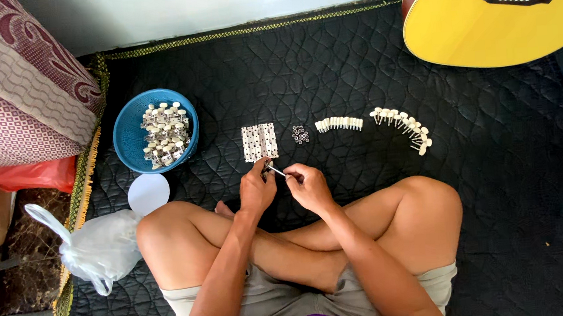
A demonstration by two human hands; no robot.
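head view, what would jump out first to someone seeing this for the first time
Probably the yellow guitar body at the top right corner of the black quilted mat. Next, the blue bowl at left, heaped with small white-knobbed parts. In the middle, the left hand pinches a small part while the right hand holds a thin tool to it.

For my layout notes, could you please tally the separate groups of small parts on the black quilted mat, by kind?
Blue round bowl of white-knobbed metal pegs: 1
White flat rectangular set of plates: 1
Pile of small dark metal rings: 1
Straight row of short white pieces: 1
Curved row of white-knobbed pegs: 1
Total: 5 groups
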